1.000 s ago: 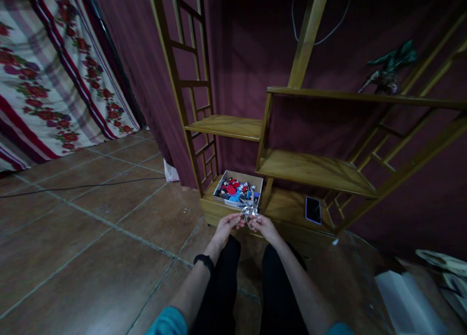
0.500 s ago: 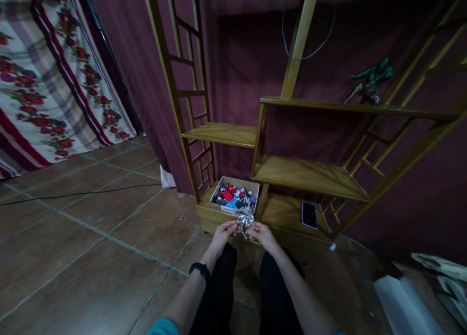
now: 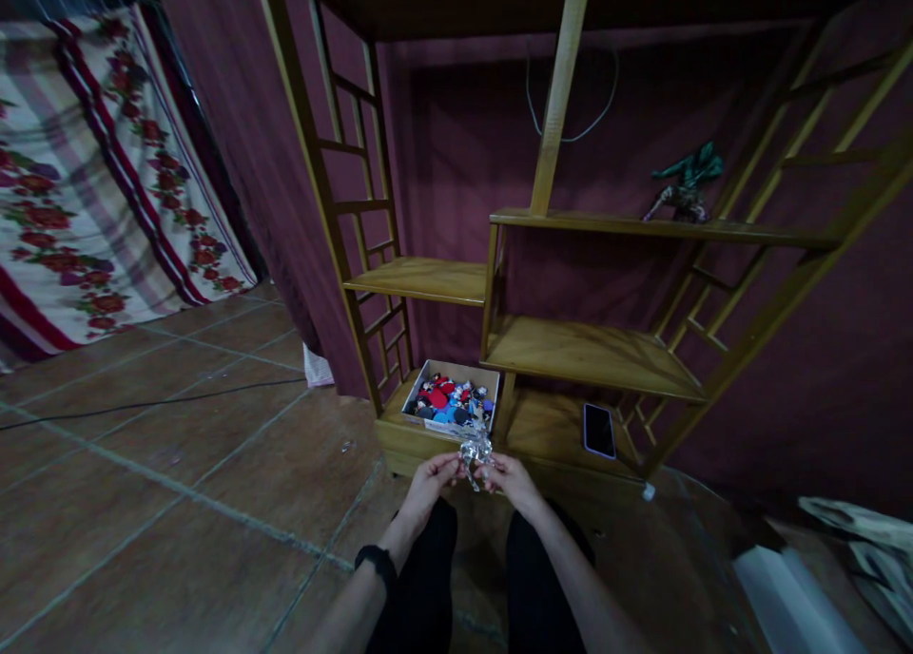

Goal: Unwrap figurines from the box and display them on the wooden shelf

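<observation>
A small shiny silver figurine [image 3: 475,450], with thin parts hanging down, is held up between my two hands; its exact shape is too small to make out. My left hand [image 3: 434,476] pinches it from the left side. From the right, the fingers of my right hand [image 3: 508,475] are closed on it. Just beyond the hands, a shallow cardboard box [image 3: 456,433] sits on the bottom shelf. Inside lie several small toy figures [image 3: 442,400] in red, blue, black and white, jumbled together.
The wooden shelf unit [image 3: 592,345] spans the front. A phone [image 3: 599,431] lies on its lower right shelf, and a green and brown statue [image 3: 686,183] stands higher up. A black cable [image 3: 157,402] crosses the tiled floor at left. A white box-like object [image 3: 785,597] is at lower right.
The camera view has tilted up and shifted slightly right, so the shelves appear lower and further left. Both hands keep hold of the silver figurine.
</observation>
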### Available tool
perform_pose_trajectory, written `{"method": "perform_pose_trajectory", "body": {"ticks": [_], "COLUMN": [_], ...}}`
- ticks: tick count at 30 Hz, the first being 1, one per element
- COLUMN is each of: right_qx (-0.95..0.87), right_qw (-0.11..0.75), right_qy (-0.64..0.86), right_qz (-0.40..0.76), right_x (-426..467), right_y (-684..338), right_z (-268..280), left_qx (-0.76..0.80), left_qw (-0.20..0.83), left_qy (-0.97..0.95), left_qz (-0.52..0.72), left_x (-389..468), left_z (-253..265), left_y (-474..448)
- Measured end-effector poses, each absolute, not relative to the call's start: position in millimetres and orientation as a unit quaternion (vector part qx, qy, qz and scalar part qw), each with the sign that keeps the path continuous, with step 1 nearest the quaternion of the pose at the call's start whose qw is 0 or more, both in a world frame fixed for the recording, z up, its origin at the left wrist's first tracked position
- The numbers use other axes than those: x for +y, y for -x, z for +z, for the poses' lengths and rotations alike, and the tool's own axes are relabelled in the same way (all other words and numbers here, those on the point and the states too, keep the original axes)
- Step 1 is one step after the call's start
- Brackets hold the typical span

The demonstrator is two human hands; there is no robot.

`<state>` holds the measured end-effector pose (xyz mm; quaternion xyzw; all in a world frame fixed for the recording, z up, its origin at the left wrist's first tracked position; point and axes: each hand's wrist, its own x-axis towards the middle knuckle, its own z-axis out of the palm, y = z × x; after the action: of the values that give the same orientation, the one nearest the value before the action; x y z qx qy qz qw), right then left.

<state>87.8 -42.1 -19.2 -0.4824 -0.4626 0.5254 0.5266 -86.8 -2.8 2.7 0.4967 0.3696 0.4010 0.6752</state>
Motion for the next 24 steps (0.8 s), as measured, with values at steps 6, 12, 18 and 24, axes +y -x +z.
{"method": "perform_pose_trajectory", "body": {"ticks": [6, 12, 18, 24], "right_qx": [-0.466, -0.48, -0.496, -0.505], "right_qw": [0.545, 0.554, 0.575, 0.609], "right_qy": [0.471, 0.471, 0.468, 0.444], "right_qz": [0.514, 0.491, 0.452, 0.421], "right_x": [-57.7, -77.3, -93.2, -108.2], "right_y": [-91.5, -107.7, -132.2, -157.4], "right_z": [-12.4, 15.4, 80.8, 161.8], "left_qx": [0.368, 0.342, 0.322, 0.273], "left_qw": [0.672, 0.671, 0.662, 0.64], "left_qy": [-0.505, -0.536, -0.563, -0.613], "left_qz": [0.398, 0.382, 0.376, 0.374], "left_x": [-14.3, -25.9, -29.5, -34.7], "left_z": [10.8, 44.0, 107.7, 193.6], "left_y": [79.1, 63.4, 38.9, 9.9]}}
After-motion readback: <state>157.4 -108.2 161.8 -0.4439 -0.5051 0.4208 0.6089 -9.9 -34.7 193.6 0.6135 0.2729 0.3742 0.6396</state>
